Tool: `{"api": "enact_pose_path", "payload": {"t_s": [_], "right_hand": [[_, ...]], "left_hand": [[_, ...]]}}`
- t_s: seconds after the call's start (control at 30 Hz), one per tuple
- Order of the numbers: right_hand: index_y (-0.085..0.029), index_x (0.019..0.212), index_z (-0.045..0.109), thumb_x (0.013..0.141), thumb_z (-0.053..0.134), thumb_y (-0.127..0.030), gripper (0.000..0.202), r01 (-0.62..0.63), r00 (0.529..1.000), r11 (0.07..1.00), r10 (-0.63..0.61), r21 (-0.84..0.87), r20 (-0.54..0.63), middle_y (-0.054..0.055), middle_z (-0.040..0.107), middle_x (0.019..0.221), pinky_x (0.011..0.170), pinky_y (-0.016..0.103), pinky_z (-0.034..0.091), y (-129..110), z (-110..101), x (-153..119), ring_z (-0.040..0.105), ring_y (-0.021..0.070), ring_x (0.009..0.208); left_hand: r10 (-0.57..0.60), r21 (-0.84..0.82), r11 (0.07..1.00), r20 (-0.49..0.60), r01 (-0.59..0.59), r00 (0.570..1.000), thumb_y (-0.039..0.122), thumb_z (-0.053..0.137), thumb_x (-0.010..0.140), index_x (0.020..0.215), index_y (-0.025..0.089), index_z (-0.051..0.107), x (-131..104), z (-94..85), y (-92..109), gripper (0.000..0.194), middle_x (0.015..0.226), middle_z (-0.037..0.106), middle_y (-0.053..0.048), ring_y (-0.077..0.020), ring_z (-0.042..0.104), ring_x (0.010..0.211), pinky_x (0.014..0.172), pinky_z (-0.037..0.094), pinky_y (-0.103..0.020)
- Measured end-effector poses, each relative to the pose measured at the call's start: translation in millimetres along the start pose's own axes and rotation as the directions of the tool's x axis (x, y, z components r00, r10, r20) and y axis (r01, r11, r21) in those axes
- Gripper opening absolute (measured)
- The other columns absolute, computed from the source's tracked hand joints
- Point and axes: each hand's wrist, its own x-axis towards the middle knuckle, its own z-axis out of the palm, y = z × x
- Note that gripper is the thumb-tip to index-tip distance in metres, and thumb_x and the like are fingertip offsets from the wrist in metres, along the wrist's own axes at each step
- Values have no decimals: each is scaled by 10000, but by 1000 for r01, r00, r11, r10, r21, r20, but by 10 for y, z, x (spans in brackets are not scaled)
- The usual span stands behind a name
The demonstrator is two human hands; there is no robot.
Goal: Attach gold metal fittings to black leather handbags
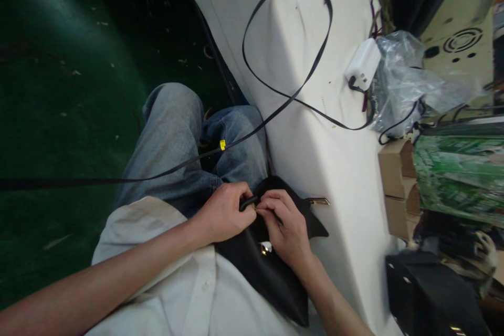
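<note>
The black bag [262,278] lay across the person's lap, against the edge of the white counter [338,220], and the step in hand looked like fastening or adjusting its fitting. The left hand [226,212] had its fingers closed on a black loop [248,202]; those of the right hand [287,226] seemed to pinch a small gold fitting beside it, largely hidden. The next move called, I judged, for a steady loop and fine fingertip work. A long black strap [289,101] crossed lap and counter beyond the hands, clear of them; cardboard boxes [394,215] and a clear plastic bag [405,81] stood well apart.
</note>
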Motion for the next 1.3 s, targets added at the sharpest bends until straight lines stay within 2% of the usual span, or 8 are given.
{"api": "enact_pose_path", "payload": {"t_s": [0.27,0.43,0.6,0.87,1.1,1.3], "right_hand": [[-252,1037,678,1080,590,-136,152,-52,999,999,52,-5,1,77,681,1092,883,364,578,-68,10,8,696,223,1019],[-251,1030,669,1058,619,-129,135,-53,998,999,53,1,-31,59,696,1061,870,349,573,-143,-4,19,704,215,994],[-255,1035,643,1048,630,-147,110,-60,998,998,60,-11,-12,61,690,1049,858,362,576,-188,-33,24,698,224,979],[-265,1171,631,1036,633,-181,158,-97,995,994,98,-44,15,52,677,1051,783,343,577,-189,-16,23,669,216,903],[-262,1190,636,1023,635,-170,190,-102,993,991,107,-86,57,63,682,1078,862,379,568,-233,-13,36,679,241,979],[-265,1180,654,1049,625,-180,160,-120,992,992,121,-32,48,61,704,1081,882,381,576,-260,-56,49,692,240,999]], "left_hand": [[12,-13,1000,-2,-12,1000,185,637,816,772,208,645,-21,-16,39,50,661,628,35,-152,580,623,591,346,-297],[58,-28,998,30,-58,998,178,635,847,805,205,640,-48,-50,29,50,686,632,38,-143,570,632,607,362,-293],[104,-17,995,46,-103,994,161,625,857,830,204,645,-72,-70,33,55,732,661,25,-153,594,681,653,384,-298],[108,-75,992,78,-102,991,150,591,879,837,210,641,-90,-114,36,90,762,674,15,-176,621,736,703,393,-318],[112,-34,993,80,-109,991,150,595,846,809,210,599,-86,-95,8,71,726,632,32,-162,578,701,678,356,-325],[87,-59,995,77,-82,993,164,588,833,792,215,582,-94,-76,11,65,710,601,40,-157,554,682,652,339,-322]]}}
